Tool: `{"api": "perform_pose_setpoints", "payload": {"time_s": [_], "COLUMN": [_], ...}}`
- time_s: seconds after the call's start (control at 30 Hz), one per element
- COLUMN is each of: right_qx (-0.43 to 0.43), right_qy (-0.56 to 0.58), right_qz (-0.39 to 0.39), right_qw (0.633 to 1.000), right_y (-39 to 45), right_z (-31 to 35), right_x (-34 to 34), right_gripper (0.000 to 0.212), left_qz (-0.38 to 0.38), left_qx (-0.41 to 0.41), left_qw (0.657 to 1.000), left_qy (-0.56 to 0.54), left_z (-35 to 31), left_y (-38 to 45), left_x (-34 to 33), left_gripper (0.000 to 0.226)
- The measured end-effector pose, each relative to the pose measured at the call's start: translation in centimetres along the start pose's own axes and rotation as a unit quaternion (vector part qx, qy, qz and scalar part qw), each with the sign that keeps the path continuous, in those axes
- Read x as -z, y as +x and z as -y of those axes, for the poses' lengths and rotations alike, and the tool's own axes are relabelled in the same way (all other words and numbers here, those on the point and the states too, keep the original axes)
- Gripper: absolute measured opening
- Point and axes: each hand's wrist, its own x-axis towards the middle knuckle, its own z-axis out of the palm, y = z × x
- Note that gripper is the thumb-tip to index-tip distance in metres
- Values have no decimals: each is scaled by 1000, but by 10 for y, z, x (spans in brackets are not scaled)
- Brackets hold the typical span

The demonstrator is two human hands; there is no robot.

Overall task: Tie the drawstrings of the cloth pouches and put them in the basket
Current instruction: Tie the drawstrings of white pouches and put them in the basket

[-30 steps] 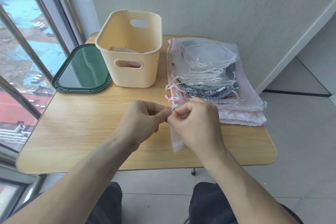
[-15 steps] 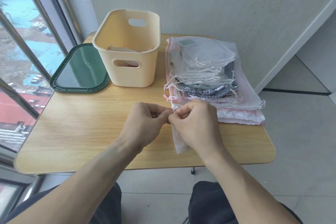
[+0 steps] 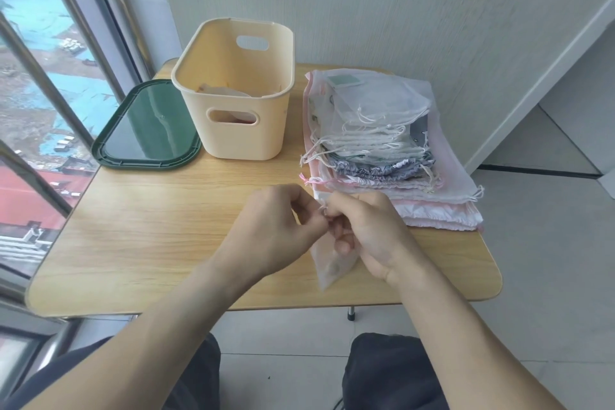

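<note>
Near the desk's front edge, my left hand (image 3: 276, 226) and right hand (image 3: 362, 230) pinch the drawstring (image 3: 322, 210) of a sheer pouch (image 3: 329, 268). Risk: thin cord slipping loose before it knots.

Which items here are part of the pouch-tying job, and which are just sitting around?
In the job:
- left hand and right hand, both pinching the drawstring
- sheer pouch hanging under them
- stack of pouches
- cream basket, something already inside

Lying about:
- green lid, left of basket
- wooden table
</note>
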Motion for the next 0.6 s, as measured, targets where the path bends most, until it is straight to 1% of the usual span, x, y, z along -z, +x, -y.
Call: {"api": "perform_pose_setpoints", "payload": {"time_s": [0.07, 0.1, 0.13, 0.17, 0.23, 0.3, 0.37, 0.43, 0.47, 0.53, 0.6], "right_qx": [-4, -10, -21, -35, -66, -86, -92, -78, -68, -58, -60], "right_qy": [50, 68, 81, 90, 87, 58, 52, 80, 99, 138, 171], "right_qz": [36, 53, 68, 85, 118, 137, 138, 116, 104, 87, 73], "right_qw": [998, 996, 994, 992, 987, 985, 985, 987, 987, 985, 981], "right_y": [1, 1, 2, 3, 3, 3, 4, 5, 6, 6, 6], "right_z": [-1, -1, -2, -3, -3, -3, -3, -3, -3, -3, -3], "right_x": [-2, -3, -3, -3, -2, 0, 1, 1, 1, 0, -1], "right_gripper": [28, 24, 17, 10, 6, 4, 5, 3, 5, 16, 19], "left_qz": [19, 23, 17, 3, -24, -25, -25, -29, -29, -28, -31], "left_qx": [85, 97, 85, 55, -27, -110, -152, -146, -123, -66, -40], "left_qw": [992, 990, 994, 998, 997, 982, 970, 975, 984, 997, 999], "left_qy": [-86, -95, -74, -33, 67, 152, 188, 163, 123, 34, -9], "left_z": [-1, -2, -2, -2, 2, 7, 10, 9, 7, 6, 6], "left_y": [3, 3, 2, 1, -1, 0, 1, -1, -2, -1, 0], "left_x": [1, 2, 2, 4, 7, 9, 9, 8, 7, 8, 9], "left_gripper": [21, 22, 21, 18, 14, 12, 10, 10, 11, 12, 15]}}
